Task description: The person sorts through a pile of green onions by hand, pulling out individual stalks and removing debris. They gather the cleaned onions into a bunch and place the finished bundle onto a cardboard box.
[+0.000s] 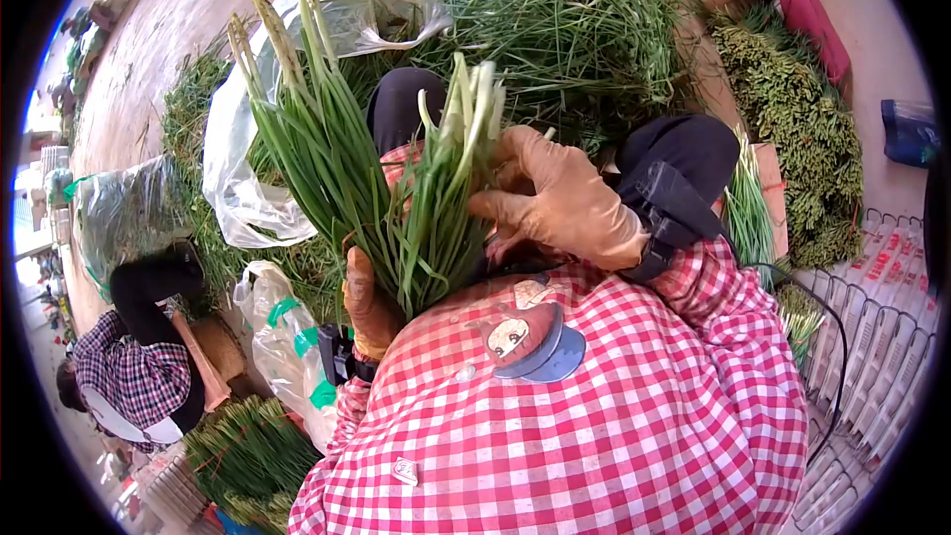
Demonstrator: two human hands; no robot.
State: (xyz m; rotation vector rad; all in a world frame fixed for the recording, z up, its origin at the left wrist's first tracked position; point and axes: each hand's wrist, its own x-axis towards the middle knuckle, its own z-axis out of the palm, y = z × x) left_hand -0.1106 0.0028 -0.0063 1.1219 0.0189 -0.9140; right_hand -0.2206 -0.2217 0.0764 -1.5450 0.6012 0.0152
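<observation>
Green stalks with pale ends [327,139] fan out from my left hand [369,307], which is wrapped round their lower part, its thumb showing in front. A second clump of stalks [451,173] stands beside them on the right, pale ends up. My right hand [565,200], in a tan glove, is closed against this clump, thumb and fingers on its right side. Some of the right fingertips are hidden behind the stalks. Both clumps meet low down, close to the checked shirt [555,416].
A heap of loose green stalks [565,20] lies ahead, beside an open clear plastic bag [233,159]. Another clear bag [282,337] is at the left. Bundled greens [792,129] are stacked at the right near wire racks [862,327]. A person [139,367] sits at the far left.
</observation>
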